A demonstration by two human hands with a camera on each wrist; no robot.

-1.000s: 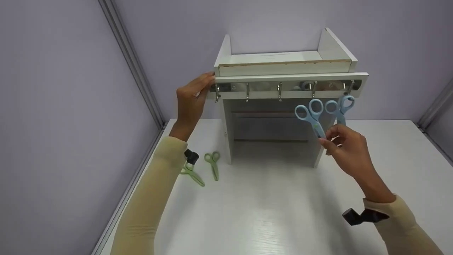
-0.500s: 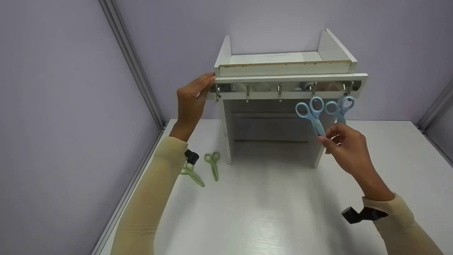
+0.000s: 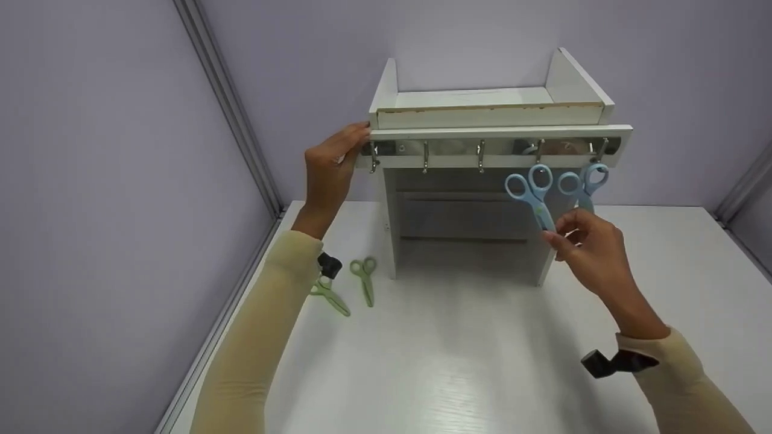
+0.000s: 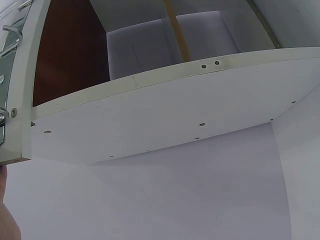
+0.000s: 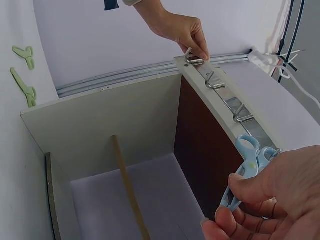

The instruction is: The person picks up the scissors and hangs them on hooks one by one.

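A white shelf unit stands on the table with a hook rail across its front. My left hand rests its fingers against the rail's left end, also seen in the right wrist view. My right hand pinches the blades of a blue pair of scissors, whose handle ring sits at the fourth hook. A second blue pair hangs from the fifth hook. The right wrist view shows the held blue scissors between my thumb and fingers.
Two green pairs of scissors lie on the white table left of the shelf. Three hooks on the left stand bare. Purple walls close in behind and at the left, with a metal strip.
Almost nothing: my right hand keeps the blue scissors at the fourth hook, shifted slightly upward. The left hand stays on the rail's end.
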